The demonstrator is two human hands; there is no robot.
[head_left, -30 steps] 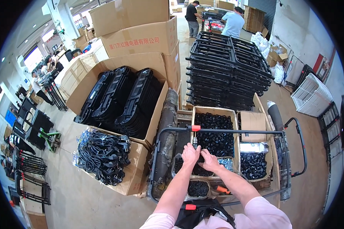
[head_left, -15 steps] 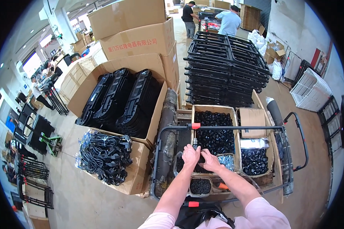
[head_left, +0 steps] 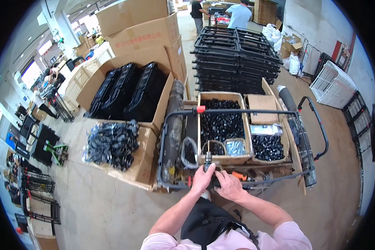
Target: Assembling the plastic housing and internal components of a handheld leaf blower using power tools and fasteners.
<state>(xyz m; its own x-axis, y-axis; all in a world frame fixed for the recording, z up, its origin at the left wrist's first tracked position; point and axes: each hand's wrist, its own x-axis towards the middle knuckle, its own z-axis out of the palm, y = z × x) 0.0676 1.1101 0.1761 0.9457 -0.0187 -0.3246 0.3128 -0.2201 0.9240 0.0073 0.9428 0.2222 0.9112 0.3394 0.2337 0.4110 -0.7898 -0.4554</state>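
A power drill with a long thin bit points away from me, its metal chuck showing beyond my fingers. My left hand is closed round the front of its body. Farther right, my right hand is curled against the drill's rear part, most of which the hands hide. Around them lies a black tubular frame with a red clip on its far bar. Beyond the drill tip are a small tub of dark pieces and a container of silvery screws.
Small black plastic parts fill a carton, with more parts to its right. An orange-handled tool lies near my right hand. Cable bundles and black mouldings sit left. Stacked black frames stand ahead; two people are beyond.
Both hands have drawn back toward my body with the drill, from over the parts cartons to the near side of the frame. The view has shifted too.
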